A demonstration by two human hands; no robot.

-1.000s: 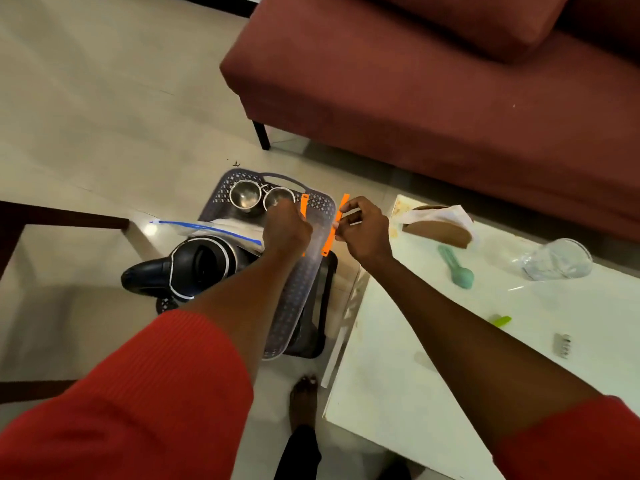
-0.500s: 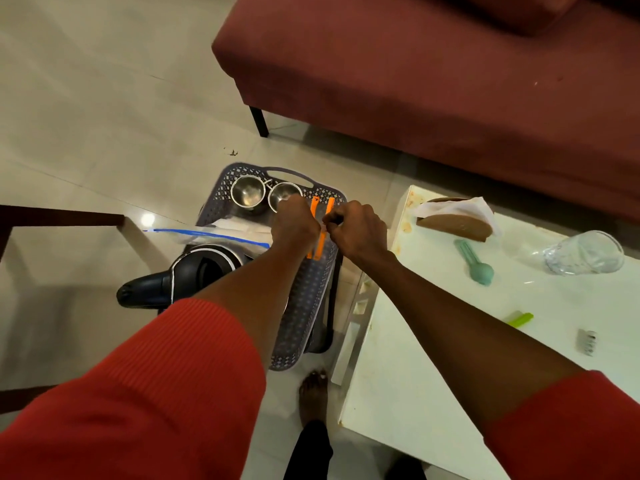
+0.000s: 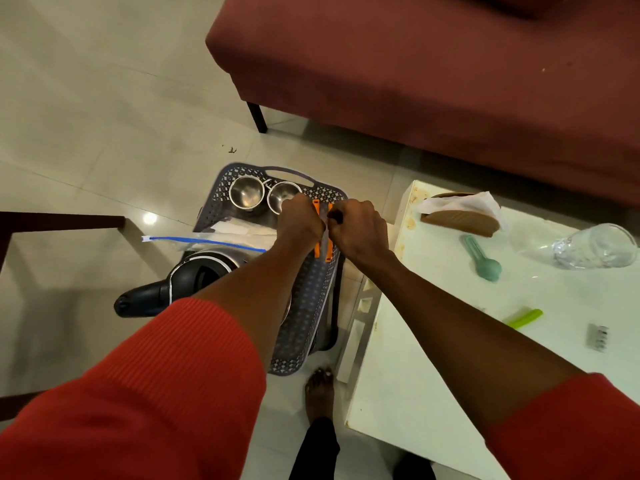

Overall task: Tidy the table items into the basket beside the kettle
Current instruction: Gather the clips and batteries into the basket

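Both hands cover most of the two orange strips

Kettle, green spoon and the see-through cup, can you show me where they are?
Kettle (image 3: 202,277), head view, on its black lid.
Green spoon (image 3: 488,267), head view, on its round bowl end.
See-through cup (image 3: 594,247), head view, on its side wall, lying on the white table (image 3: 433,358).

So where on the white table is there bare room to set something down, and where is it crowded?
Free: the near half of the white table, between its left edge and the green stick. Crowded: the far end, where the brown tissue holder, teal spoon and clear overturned glass lie close together.
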